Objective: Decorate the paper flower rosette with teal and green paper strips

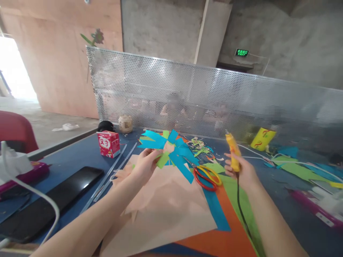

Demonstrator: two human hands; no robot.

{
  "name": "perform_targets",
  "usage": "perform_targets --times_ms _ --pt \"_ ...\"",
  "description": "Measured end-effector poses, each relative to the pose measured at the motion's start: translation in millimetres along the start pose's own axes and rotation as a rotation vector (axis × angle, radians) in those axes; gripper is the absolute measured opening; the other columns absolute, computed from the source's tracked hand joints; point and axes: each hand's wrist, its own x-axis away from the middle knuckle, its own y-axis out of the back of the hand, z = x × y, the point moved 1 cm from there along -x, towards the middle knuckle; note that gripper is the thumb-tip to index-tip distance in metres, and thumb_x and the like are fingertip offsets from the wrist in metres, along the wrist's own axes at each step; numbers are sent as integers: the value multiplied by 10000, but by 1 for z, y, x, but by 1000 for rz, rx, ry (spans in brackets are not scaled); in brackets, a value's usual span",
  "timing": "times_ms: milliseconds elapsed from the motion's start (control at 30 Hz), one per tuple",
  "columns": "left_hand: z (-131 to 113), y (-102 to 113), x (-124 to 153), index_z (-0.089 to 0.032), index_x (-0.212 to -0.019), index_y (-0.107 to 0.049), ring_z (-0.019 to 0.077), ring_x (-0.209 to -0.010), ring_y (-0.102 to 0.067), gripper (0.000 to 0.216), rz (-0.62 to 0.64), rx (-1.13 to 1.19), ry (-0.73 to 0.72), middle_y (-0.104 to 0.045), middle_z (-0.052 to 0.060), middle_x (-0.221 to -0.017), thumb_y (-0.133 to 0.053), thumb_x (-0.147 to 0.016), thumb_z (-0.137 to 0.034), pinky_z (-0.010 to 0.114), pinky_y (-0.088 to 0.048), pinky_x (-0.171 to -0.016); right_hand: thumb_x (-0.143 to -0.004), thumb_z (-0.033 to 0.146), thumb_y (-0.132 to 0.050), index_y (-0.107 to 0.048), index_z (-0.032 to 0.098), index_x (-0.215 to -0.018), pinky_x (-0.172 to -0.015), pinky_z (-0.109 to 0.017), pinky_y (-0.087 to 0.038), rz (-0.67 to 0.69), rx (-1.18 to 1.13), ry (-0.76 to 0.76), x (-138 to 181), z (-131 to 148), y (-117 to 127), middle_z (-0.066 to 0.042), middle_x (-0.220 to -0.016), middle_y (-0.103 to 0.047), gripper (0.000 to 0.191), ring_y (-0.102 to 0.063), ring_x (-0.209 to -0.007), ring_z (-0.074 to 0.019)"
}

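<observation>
My left hand (147, 162) is closed on a paper flower (180, 153) made of blue and green strips around a pale centre, held above the table. In my right hand (245, 173) is a yellow corded hot glue gun (233, 153), its metal tip pointing up and its dark cord hanging down. The two hands are apart, and the tip does not touch the flower. Scissors (211, 188) with red and yellow handles lie between them; the flower hides part of the blades. Below spreads a large pale paper sheet (171, 210) over orange, blue and green sheets.
A black phone (61, 196), clear sticks (115, 167) and a red box (108, 144) lie to the left. Paper scraps (199, 146) litter the back, before a perforated metal screen (160, 85). A yellow roll (262, 139), white cables and a power strip (316, 207) are on the right.
</observation>
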Motion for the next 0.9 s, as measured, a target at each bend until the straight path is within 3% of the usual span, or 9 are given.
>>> perform_targets --times_ms 33,100,200,300,400,533,667,900 --pt "1 0 0 -138 -702 -559 152 -658 -607 212 -1 5 -10 -616 15 -683 -694 -546 -190 268 -459 -659 -627 503 -524 -458 197 -754 -285 -184 -241 28 -44 -37 3 1 -7 76 -500 -371 338 -367 -334 -64" --pt "3 -1 0 -140 -713 -559 157 -663 -606 215 6 4 -15 -614 14 -683 -691 -551 -191 281 -456 -670 -637 571 -506 -436 196 -695 -264 -176 -174 -50 1 -12 11 1 -18 78 -482 -359 385 -331 -295 -53" --pt "9 -3 2 -141 -704 -554 160 -678 -605 203 3 -22 29 -617 19 -692 -688 -560 -191 287 -453 -679 -614 531 -583 -468 191 -692 -285 -192 -249 -115 278 143 25 1 -32 57 -463 -413 367 -422 -338 -91" --pt "15 -5 4 -144 -707 -549 166 -697 -603 202 0 -38 82 -617 22 -705 -684 -561 -176 293 -456 -682 -608 457 -619 -500 187 -725 -395 -224 -393 -141 641 439 38 0 -41 18 -522 -517 318 -514 -443 -128" --pt "20 -6 4 -140 -719 -552 167 -687 -600 193 29 -41 118 -616 29 -712 -672 -569 -163 299 -459 -676 -615 438 -597 -463 190 -670 -398 -231 -388 -229 868 742 45 -4 -45 20 -485 -498 288 -493 -409 -124" --pt "23 -5 2 -132 -710 -562 158 -662 -592 168 19 -67 145 -614 35 -703 -659 -575 -158 295 -455 -661 -658 462 -522 -417 201 -615 -364 -239 -340 -259 1096 972 46 -11 -48 9 -454 -476 285 -469 -373 -131" --pt "22 -5 2 -132 -721 -569 167 -685 -593 158 67 -62 131 -607 33 -704 -645 -589 -173 296 -447 -666 -671 454 -497 -444 196 -639 -347 -238 -300 -262 1241 1070 45 -14 -48 14 -434 -451 266 -437 -353 -129" --pt "21 -3 1 -138 -726 -574 156 -696 -584 132 98 -68 103 -601 29 -731 -623 -608 -169 278 -443 -660 -713 400 -465 -490 176 -731 -359 -244 -299 -257 1249 1174 44 -16 -48 0 -481 -466 226 -434 -377 -128"
